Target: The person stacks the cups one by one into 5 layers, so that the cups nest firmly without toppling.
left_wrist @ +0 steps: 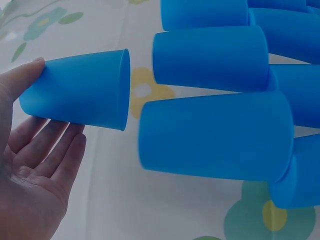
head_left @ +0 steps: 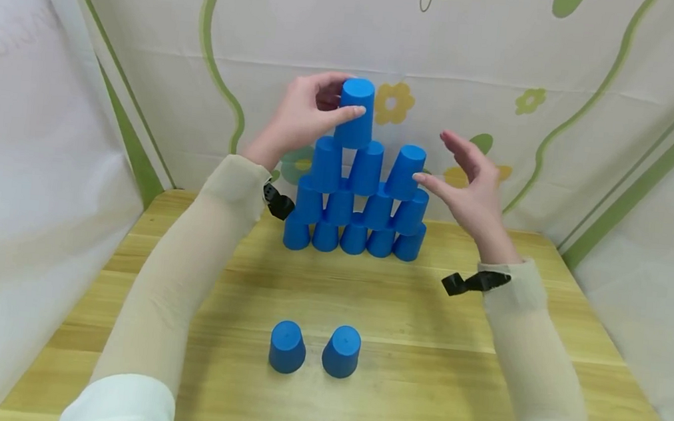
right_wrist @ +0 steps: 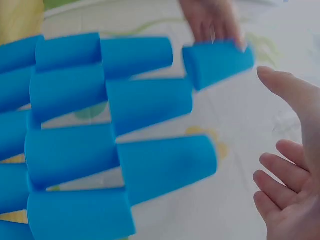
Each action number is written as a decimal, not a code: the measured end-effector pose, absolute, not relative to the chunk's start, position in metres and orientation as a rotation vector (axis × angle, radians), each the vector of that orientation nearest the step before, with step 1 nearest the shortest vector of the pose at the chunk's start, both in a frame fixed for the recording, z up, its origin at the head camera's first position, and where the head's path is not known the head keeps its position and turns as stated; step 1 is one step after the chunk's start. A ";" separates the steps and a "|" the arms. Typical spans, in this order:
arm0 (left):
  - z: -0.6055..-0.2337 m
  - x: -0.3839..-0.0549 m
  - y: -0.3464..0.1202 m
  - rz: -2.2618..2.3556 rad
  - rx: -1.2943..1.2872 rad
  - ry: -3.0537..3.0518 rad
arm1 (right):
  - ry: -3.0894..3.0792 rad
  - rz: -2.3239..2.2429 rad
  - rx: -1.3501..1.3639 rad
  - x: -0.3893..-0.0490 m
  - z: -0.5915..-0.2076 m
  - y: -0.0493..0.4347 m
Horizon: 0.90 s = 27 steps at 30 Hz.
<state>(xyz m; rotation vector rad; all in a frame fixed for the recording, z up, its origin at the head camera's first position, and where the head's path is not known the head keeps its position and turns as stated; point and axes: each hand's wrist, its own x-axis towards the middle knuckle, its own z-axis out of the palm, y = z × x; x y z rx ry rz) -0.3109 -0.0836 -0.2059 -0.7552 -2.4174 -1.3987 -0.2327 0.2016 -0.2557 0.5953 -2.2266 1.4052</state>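
My left hand (head_left: 303,110) pinches an upside-down blue cup (head_left: 354,126) between thumb and fingers. In the left wrist view, a gap separates this held cup (left_wrist: 80,90) from the stacked cups. Below it stands a wall of upside-down blue cups in rows, with three in the top row: a left cup (head_left: 326,166), a middle cup (head_left: 367,170) and a right cup (head_left: 405,174). Beside the right cup is my right hand (head_left: 474,189), fingers spread and holding nothing. The right wrist view shows its palm (right_wrist: 295,200) apart from the stack.
Two more upside-down blue cups, a left one (head_left: 287,348) and a right one (head_left: 341,352), stand apart near the front of the wooden table (head_left: 406,377). Behind the stack hangs a white cloth (head_left: 329,29) with flower and vine patterns.
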 end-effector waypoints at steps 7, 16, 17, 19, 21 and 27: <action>-0.217 -0.315 -0.083 -1.418 -0.738 -2.434 | -2.279 1.295 0.838 -0.193 -0.253 0.192; -0.220 -0.318 -0.082 -1.430 -0.728 -2.440 | -2.476 1.268 1.129 -0.174 -0.314 0.193; -0.220 -0.318 -0.082 -1.427 -0.728 -2.442 | -2.503 1.284 1.157 -0.171 -0.322 0.192; -0.220 -0.318 -0.081 -1.422 -0.727 -2.448 | -2.563 1.329 1.203 -0.162 -0.339 0.190; -0.220 -0.318 -0.080 -1.422 -0.727 -2.449 | -2.633 1.367 1.248 -0.154 -0.356 0.188; -0.222 -0.318 -0.079 -1.458 -0.714 -2.429 | -2.789 1.511 1.355 -0.136 -0.394 0.178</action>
